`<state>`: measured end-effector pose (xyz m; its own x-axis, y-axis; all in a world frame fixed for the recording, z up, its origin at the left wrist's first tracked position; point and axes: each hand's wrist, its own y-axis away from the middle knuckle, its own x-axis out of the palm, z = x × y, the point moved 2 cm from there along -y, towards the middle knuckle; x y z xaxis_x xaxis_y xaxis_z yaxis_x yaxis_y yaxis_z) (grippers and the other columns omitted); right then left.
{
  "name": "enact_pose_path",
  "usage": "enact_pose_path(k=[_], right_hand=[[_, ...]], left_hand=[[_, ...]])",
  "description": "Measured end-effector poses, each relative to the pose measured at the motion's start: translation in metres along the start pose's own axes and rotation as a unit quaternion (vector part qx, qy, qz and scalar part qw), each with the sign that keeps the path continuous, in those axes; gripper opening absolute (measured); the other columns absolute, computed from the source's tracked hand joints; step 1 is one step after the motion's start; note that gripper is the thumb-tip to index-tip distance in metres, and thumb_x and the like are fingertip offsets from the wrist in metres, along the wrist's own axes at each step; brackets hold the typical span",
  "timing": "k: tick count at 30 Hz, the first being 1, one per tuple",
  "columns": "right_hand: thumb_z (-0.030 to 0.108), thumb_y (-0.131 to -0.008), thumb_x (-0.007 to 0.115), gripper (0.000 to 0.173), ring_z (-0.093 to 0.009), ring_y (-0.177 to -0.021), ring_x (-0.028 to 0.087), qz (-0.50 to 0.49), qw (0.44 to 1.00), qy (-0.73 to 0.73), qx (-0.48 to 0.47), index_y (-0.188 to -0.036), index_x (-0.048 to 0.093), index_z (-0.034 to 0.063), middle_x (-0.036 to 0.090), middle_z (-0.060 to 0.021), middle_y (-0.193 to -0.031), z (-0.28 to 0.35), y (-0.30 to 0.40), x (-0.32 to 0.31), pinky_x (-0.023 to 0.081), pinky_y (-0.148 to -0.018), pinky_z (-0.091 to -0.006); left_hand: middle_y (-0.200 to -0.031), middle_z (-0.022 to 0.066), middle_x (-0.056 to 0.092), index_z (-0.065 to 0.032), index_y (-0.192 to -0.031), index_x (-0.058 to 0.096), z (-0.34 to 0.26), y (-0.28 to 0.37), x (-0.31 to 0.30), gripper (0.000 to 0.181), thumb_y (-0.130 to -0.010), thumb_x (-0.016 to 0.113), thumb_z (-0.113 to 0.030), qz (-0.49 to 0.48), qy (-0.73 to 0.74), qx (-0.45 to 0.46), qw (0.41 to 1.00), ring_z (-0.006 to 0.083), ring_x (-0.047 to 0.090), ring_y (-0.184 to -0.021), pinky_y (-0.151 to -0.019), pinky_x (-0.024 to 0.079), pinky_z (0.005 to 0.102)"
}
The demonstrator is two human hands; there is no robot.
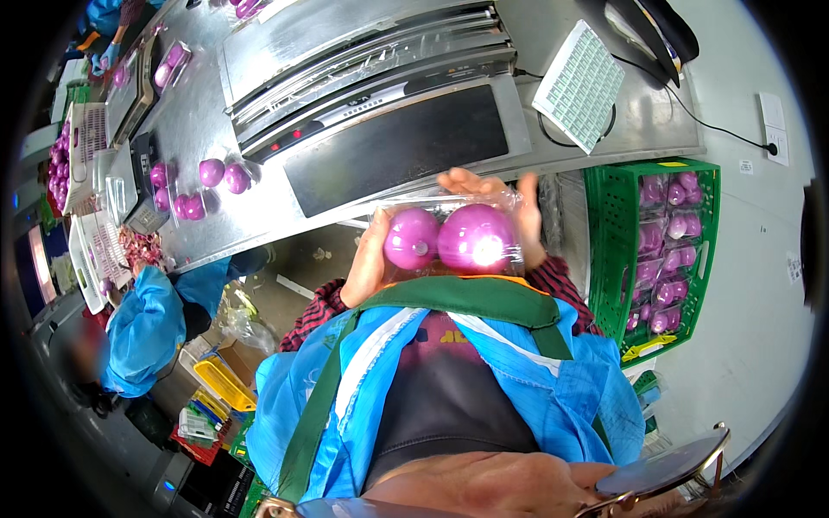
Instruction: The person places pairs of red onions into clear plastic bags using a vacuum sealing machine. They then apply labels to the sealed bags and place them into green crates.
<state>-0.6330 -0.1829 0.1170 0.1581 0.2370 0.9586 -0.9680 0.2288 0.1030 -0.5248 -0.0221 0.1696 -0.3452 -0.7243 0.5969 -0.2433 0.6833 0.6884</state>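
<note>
Two peeled red onions (478, 239) sit side by side in a clear tray under plastic film, held close before my apron. My left hand (368, 262) grips the pack's left end with the thumb on its near face. At the right end, my right hand (530, 223) cups the pack; its fingers show beyond the far edge and its thumb points up beside the film. The tray hides parts of both hands. Beyond the pack is the film-wrapping machine (382, 107) with its dark flat plate (401, 152).
The steel table (259, 223) bears loose onions (223, 175) and a scale (139, 184) at left. A label sheet (579, 87) stands at right, above a green crate (709, 259) of packed onions. A co-worker in blue (146, 330) is at left; another person's gloved hands (107, 58) are farther off.
</note>
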Motion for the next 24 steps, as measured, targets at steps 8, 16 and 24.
enact_pose_path(k=[8,16,24], right_hand=[[0.041,-0.098,0.042,0.063,-0.021,-0.133,0.034,-0.174,0.96,0.187,-0.116,-0.147,0.021,0.0063,0.034,-0.0082,-0.145,0.038,0.056,-0.025,0.028,-0.111,-0.0406],[0.031,-0.094,0.056,0.049,-0.018,-0.123,0.045,-0.2,0.914,0.06,-0.349,-0.133,0.043,0.0052,0.049,-0.0068,-0.132,0.104,0.083,-0.042,0.034,-0.107,-0.0394],[0.051,-0.094,0.046,0.051,-0.017,-0.108,0.056,-0.356,0.813,-0.014,-0.46,-0.127,0.05,0.0126,0.061,-0.0024,-0.118,0.099,0.199,-0.056,0.045,-0.088,-0.0369]], left_hand=[[-0.115,0.0131,0.058,-0.0033,-0.128,0.044,0.026,-0.077,0.025,0.059,-0.097,0.034,-0.053,0.023,-0.039,0.12,0.992,0.0241,0.059,-0.106,-0.089,0.051,0.0414],[-0.136,0.0115,0.046,-0.0095,-0.14,0.033,0.068,-0.109,0.102,0.07,-0.092,0.035,-0.061,0.257,-0.114,0.042,0.959,0.0282,0.046,-0.126,-0.106,0.037,0.0469],[-0.132,0.0115,0.047,-0.0101,-0.144,0.028,0.137,-0.13,0.128,0.055,-0.097,0.052,-0.026,0.398,-0.357,-0.065,0.843,0.0252,0.05,-0.12,-0.098,0.044,0.0404]])
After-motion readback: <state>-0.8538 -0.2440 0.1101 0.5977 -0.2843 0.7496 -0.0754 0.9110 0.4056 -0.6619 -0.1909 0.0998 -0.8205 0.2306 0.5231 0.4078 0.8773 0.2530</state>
